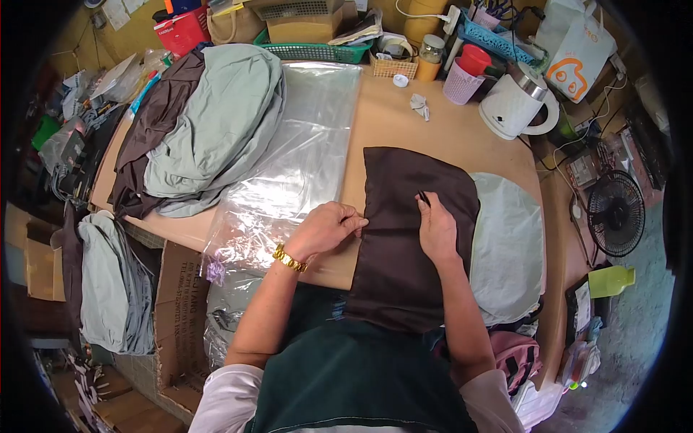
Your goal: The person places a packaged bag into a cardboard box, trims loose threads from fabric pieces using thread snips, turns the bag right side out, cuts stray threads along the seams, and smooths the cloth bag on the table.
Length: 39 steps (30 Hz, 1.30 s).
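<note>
Left hand (pixel 325 228) pinches brown fabric (pixel 401 252) at its nine-o'clock edge; right hand (pixel 439 229) grips a black tool (pixel 424 197). Next move seemingly calls for steady hold.

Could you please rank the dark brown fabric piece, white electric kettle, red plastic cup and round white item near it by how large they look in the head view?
Largest to smallest:
Dark brown fabric piece
White electric kettle
Red plastic cup
Round white item
</note>
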Each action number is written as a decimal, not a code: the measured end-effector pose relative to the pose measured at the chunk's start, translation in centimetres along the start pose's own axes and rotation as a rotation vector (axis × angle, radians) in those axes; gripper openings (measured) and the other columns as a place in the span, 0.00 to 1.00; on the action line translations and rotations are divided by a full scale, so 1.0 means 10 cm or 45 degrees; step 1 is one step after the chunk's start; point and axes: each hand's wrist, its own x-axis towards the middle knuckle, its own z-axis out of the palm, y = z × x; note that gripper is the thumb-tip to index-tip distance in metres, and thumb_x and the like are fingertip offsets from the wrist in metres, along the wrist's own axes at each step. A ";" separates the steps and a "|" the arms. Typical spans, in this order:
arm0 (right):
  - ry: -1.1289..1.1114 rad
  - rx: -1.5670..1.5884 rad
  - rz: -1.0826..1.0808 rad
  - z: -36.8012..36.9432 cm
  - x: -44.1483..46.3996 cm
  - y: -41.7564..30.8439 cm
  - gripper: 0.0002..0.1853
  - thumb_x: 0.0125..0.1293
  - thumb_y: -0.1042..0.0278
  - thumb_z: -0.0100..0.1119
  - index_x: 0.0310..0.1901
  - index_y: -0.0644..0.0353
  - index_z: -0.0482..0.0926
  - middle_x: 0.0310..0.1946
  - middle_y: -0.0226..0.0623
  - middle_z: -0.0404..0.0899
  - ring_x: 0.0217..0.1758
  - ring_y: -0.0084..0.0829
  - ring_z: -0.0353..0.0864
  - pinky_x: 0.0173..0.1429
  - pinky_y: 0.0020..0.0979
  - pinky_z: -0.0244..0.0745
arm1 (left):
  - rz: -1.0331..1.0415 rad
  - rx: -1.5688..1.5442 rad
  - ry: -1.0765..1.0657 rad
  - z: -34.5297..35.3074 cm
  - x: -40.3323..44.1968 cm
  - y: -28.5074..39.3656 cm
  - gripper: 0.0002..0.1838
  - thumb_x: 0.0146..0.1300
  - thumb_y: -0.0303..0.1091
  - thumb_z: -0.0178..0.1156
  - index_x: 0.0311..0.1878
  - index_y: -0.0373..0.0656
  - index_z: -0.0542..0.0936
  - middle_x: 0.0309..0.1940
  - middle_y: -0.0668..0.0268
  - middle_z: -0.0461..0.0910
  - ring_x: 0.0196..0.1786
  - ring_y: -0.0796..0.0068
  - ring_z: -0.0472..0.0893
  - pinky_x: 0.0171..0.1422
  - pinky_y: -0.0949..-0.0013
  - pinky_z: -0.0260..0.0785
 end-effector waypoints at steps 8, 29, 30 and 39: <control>-0.162 -0.109 0.112 -0.11 0.04 0.00 0.10 0.75 0.60 0.47 0.51 0.54 0.70 0.32 0.42 0.81 0.36 0.49 0.81 0.40 0.45 0.73 | -0.278 -0.349 -0.322 -0.27 -0.16 0.03 0.15 0.69 0.41 0.61 0.33 0.38 0.81 0.24 0.74 0.77 0.32 0.87 0.72 0.36 0.78 0.64; -0.245 0.075 -0.182 0.07 0.47 0.16 0.11 0.77 0.59 0.45 0.48 0.57 0.71 0.25 0.36 0.74 0.29 0.37 0.76 0.37 0.34 0.69 | -0.128 -0.032 0.094 0.06 0.05 0.00 0.14 0.65 0.35 0.62 0.26 0.37 0.79 0.17 0.64 0.71 0.22 0.73 0.69 0.33 0.71 0.67; -0.304 0.060 -0.135 0.04 0.48 0.13 0.11 0.75 0.58 0.47 0.47 0.56 0.71 0.28 0.38 0.77 0.33 0.42 0.78 0.39 0.38 0.70 | 0.081 0.095 0.160 0.06 0.07 -0.04 0.13 0.66 0.34 0.61 0.27 0.37 0.79 0.19 0.65 0.74 0.24 0.75 0.72 0.34 0.71 0.68; -0.284 -0.047 -0.315 -0.18 0.41 -0.52 0.13 0.57 0.68 0.68 0.43 0.57 0.78 0.36 0.35 0.75 0.37 0.40 0.80 0.41 0.38 0.73 | -0.318 -0.624 0.090 -0.06 -0.08 0.12 0.12 0.73 0.37 0.54 0.36 0.39 0.78 0.27 0.72 0.79 0.30 0.85 0.74 0.33 0.77 0.68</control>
